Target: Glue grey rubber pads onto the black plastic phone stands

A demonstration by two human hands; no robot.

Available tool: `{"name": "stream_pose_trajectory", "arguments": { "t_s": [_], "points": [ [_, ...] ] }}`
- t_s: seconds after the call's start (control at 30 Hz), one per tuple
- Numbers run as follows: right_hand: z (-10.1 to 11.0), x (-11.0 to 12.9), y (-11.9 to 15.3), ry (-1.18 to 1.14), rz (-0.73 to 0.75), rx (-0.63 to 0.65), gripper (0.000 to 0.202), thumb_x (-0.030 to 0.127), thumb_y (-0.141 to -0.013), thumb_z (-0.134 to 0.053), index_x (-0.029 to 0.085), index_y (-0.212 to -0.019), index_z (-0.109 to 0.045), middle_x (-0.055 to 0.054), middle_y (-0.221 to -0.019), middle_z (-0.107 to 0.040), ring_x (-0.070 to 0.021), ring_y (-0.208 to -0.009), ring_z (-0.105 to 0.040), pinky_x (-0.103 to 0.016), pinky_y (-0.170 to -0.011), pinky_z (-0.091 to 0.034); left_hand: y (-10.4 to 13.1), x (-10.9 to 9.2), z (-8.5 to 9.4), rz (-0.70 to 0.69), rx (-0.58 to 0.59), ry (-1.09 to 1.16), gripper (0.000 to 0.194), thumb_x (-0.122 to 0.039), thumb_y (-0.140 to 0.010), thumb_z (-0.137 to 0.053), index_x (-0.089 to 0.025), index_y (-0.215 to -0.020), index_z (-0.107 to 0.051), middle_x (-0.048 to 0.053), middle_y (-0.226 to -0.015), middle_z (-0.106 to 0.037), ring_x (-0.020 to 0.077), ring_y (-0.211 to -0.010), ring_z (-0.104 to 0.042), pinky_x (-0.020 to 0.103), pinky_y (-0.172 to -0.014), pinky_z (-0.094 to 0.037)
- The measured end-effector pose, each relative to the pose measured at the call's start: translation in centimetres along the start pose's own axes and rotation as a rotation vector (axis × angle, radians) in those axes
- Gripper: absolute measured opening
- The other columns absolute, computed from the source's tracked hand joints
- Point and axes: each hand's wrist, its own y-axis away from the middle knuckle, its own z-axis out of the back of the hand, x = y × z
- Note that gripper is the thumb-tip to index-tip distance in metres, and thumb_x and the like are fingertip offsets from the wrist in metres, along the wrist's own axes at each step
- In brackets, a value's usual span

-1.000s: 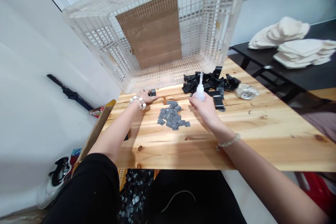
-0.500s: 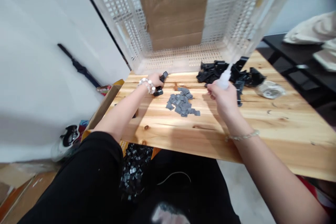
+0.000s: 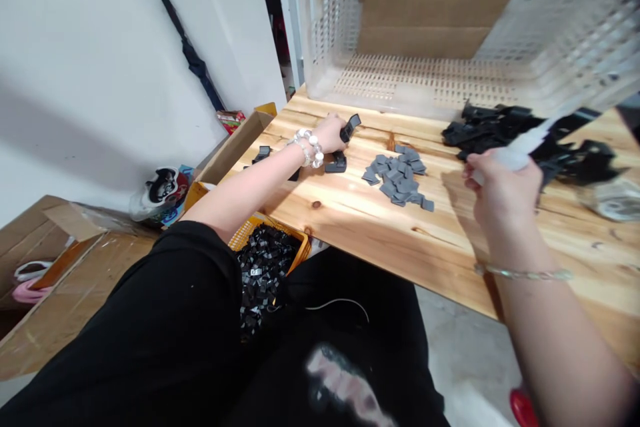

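My left hand (image 3: 329, 135) is closed on a black plastic part (image 3: 351, 127) at the left side of the wooden table. Another black part (image 3: 335, 163) lies just below that hand, and more black pieces (image 3: 261, 154) sit left of my wrist. A pile of small grey pads (image 3: 398, 175) lies between my hands. My right hand (image 3: 505, 180) grips a translucent white bottle (image 3: 523, 147), its thin nozzle pointing up and right. Behind the bottle is a heap of black plastic parts (image 3: 493, 128); the bottle overlaps it in view.
A white perforated crate (image 3: 395, 97) with cardboard inside stands along the table's back. A roll of tape (image 3: 614, 199) lies at the right. Below the table's left edge, a yellow basket (image 3: 303, 250) holds many black pieces. Cardboard boxes (image 3: 95, 280) stand at the left.
The view has turned left, so the table and crate appear further right. My left hand still holds the black part, and my right hand still holds the bottle.
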Motion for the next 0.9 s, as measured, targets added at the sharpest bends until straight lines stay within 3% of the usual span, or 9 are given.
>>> {"name": "stream_pose_trajectory", "arguments": {
  "t_s": [0.13,0.3,0.47,0.7,0.8,0.9],
  "points": [
    [-0.1,-0.3,0.0,-0.005,0.019,-0.007,0.019,0.006,-0.056,-0.065,0.017,-0.065,-0.053,0.002,-0.055,-0.050,-0.0091,-0.047,-0.047,-0.023,-0.042,-0.028,0.9,0.2,-0.1,-0.079,-0.057,0.067,0.019,-0.014,-0.069,-0.070,-0.014,-0.085,-0.059,0.011,-0.111,-0.055,0.0249,-0.109,-0.053,0.033,-0.096,-0.042],
    [0.2,-0.7,-0.2,0.071,0.016,-0.019,0.016,0.008,-0.060,-0.065,0.017,-0.066,-0.053,0.002,-0.056,-0.050,-0.0092,-0.049,-0.048,-0.023,-0.045,-0.030,0.6,0.2,1.1,-0.103,-0.092,0.179,0.019,-0.018,-0.068,-0.072,-0.015,-0.075,-0.055,0.009,-0.096,-0.055,0.0230,-0.094,-0.055,0.035,-0.087,-0.043],
    [0.2,-0.7,0.1,0.075,0.039,0.005,0.014,0.008,-0.061,-0.065,0.015,-0.068,-0.056,0.000,-0.058,-0.052,-0.0081,-0.049,-0.047,-0.023,-0.045,-0.028,1.6,0.2,2.6,-0.082,0.049,0.242,0.019,-0.024,-0.070,-0.072,-0.015,-0.076,-0.056,0.003,-0.075,-0.054,0.0191,-0.076,-0.055,0.034,-0.075,-0.042],
    [0.2,-1.2,0.0,0.077,0.025,0.036,0.016,0.012,-0.058,-0.067,0.016,-0.068,-0.055,0.003,-0.057,-0.052,-0.0085,-0.050,-0.049,-0.019,-0.043,-0.031,5.8,-2.4,0.2,-0.133,0.054,0.047,0.029,-0.038,-0.077,-0.065,-0.015,-0.093,-0.065,0.009,-0.094,-0.056,0.0243,-0.095,-0.056,0.031,-0.081,-0.043],
    [0.2,-1.4,-0.1,0.065,0.008,0.006,0.018,0.010,-0.056,-0.066,0.016,-0.068,-0.054,0.003,-0.058,-0.053,-0.0082,-0.048,-0.049,-0.019,-0.041,-0.031,6.4,-3.3,-0.5,-0.186,0.091,0.053,0.036,-0.043,-0.078,-0.061,-0.016,-0.102,-0.066,0.009,-0.096,-0.061,0.0245,-0.091,-0.059,0.031,-0.079,-0.043],
    [0.1,-1.5,0.0,0.061,0.019,-0.011,0.017,0.009,-0.057,-0.065,0.016,-0.068,-0.054,0.003,-0.057,-0.053,-0.0078,-0.047,-0.049,-0.018,-0.039,-0.029,6.6,-3.8,-0.4,-0.221,0.210,0.095,0.036,-0.039,-0.076,-0.061,-0.016,-0.102,-0.068,0.008,-0.092,-0.066,0.0214,-0.081,-0.060,0.029,-0.071,-0.042]
  ]
}}
